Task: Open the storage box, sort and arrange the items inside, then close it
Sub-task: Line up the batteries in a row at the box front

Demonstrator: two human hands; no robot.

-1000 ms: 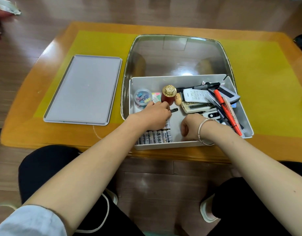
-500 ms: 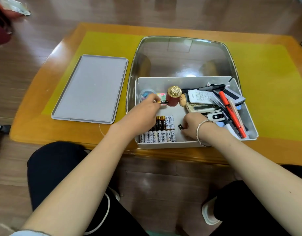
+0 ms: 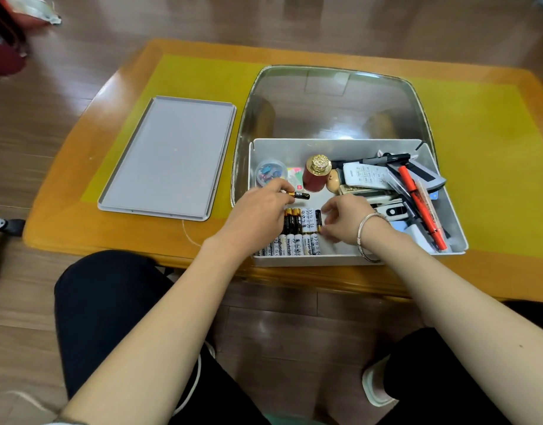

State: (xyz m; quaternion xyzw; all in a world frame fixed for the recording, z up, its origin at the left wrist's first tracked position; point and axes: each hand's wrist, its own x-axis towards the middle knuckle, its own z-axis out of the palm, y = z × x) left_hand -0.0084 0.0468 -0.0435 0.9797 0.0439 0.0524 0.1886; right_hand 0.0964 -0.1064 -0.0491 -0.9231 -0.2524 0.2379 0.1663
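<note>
The white storage box (image 3: pixel 294 261) stands open at the table's near edge. Its grey lid (image 3: pixel 169 157) lies flat to the left. My left hand (image 3: pixel 258 216) pinches a black-and-gold battery (image 3: pixel 300 196) above the rows of batteries (image 3: pixel 294 237) lined up in the box's front left. My right hand (image 3: pixel 347 219), with a bracelet on its wrist, pinches a black battery (image 3: pixel 318 216) at the right end of the upper row. A red stamp with a gold top (image 3: pixel 316 176), a pot of clips (image 3: pixel 270 173), a white remote (image 3: pixel 368 176) and an orange marker (image 3: pixel 420 207) lie further in.
A clear rounded tray (image 3: pixel 331 102) sits behind and partly under the box on the yellow mat (image 3: pixel 478 148). The wooden table edge (image 3: pixel 294 277) runs just above my knees. Remotes and pens are piled on the box's right side.
My left hand lifted a battery from the box's middle towards the back left. My right hand brought a black battery left to the end of the upper row.
</note>
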